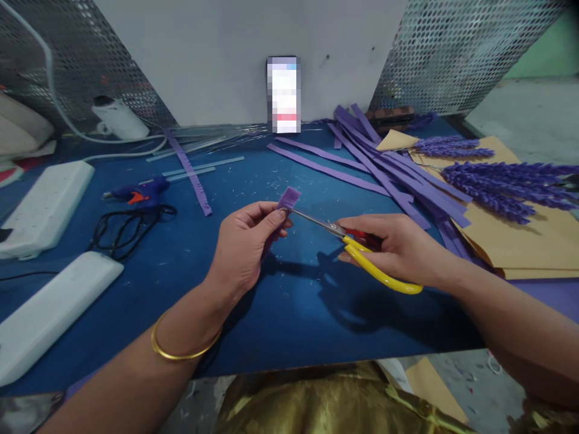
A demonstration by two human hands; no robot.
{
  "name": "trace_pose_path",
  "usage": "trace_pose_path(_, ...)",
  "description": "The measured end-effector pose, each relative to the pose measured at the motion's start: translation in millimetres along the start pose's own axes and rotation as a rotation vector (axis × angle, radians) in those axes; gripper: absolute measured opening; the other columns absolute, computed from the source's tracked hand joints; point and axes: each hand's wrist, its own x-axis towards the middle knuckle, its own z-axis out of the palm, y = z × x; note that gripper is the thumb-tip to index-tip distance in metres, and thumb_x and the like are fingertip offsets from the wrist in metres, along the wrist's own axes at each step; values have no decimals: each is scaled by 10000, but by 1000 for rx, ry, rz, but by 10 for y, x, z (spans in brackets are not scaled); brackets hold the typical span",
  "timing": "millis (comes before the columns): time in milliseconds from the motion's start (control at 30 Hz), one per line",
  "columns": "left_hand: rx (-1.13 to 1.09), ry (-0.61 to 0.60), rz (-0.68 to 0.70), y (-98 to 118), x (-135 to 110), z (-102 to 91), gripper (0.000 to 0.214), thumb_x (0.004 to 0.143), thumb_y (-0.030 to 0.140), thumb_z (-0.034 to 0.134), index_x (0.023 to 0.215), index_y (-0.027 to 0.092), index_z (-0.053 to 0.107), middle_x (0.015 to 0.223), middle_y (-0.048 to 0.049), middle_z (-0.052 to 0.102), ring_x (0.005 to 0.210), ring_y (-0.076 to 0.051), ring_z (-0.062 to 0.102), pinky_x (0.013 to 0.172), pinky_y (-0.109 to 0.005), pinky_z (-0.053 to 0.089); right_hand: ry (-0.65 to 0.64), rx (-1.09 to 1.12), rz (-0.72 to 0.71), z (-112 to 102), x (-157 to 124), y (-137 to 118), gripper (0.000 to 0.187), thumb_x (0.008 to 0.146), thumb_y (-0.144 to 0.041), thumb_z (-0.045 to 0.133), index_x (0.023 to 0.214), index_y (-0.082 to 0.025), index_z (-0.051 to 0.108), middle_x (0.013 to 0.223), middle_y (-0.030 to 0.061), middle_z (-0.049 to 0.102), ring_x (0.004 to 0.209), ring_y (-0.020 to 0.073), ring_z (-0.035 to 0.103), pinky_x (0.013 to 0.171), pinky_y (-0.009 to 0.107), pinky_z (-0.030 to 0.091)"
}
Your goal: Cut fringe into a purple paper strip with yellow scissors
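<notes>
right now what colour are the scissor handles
Yellow. The scissor handles show clearly in the head view, held in the right hand.

Scissors (362, 250): glossy yellow plastic handles, shiny metal blades. Purple strip (286, 200): matt paper. Tabletop (280, 301): matt blue.

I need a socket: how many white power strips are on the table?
2 power strips, both left of the left hand: one beside the glue gun, one nearer the front edge. Others may lie out of view.
</notes>
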Motion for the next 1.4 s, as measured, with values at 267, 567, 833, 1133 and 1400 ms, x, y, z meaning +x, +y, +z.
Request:
trace_pose_path(267, -40, 2, -16, 5, 1, 6, 150, 685, 275, 829, 769, 181, 747, 673, 3, 701, 603, -104, 600, 628, -228, 492, -10, -31, -17, -2, -3, 3, 369, 901, -479, 646, 1073, -162, 724, 790, 36, 662, 620, 134, 514, 560, 243, 374)
trace_pose_path(567, -47, 5, -32, -4, 10, 8, 150, 680, 269, 834, 767, 178, 754, 669, -2, 704, 607, -106, 609, 625, -227, 496, -6, -30, -27, 21, 11, 35, 377, 893, -483, 653, 1092, -170, 720, 780, 40, 666, 617, 136, 505, 559, 241, 381)
trace_pose_path(833, -37, -4, -35, -3, 16, 2, 155, 677, 279, 835, 767, 183, 753, 668, -4, 704, 602, -112, 614, 624, -237, 502, -4, -27, -27, 14, 8, 18, 373, 897, -478, 644, 1089, -169, 728, 788, 46, 671, 611, 137, 512, 552, 246, 378)
trace_pose_path(1133, -86, -31, -40, 3, 9, 2, 133, 687, 251, 841, 768, 182, 760, 659, 3, 708, 610, -97, 620, 613, -203, 498, -9, -33, -30, -5, -6, 31, 371, 906, -460, 647, 1116, -163, 723, 831, 58, 692, 639, 143, 547, 573, 245, 401)
trace_pose_path(1400, -55, -1, -34, 18, 14, 5, 137, 709, 302, 805, 768, 190, 753, 661, -7, 704, 619, -129, 638, 630, -245, 517, -4, -27, -33, -10, -1, 55, 380, 900, -465, 653, 1115, -161, 733, 820, 64, 704, 634, 145, 549, 574, 240, 411)
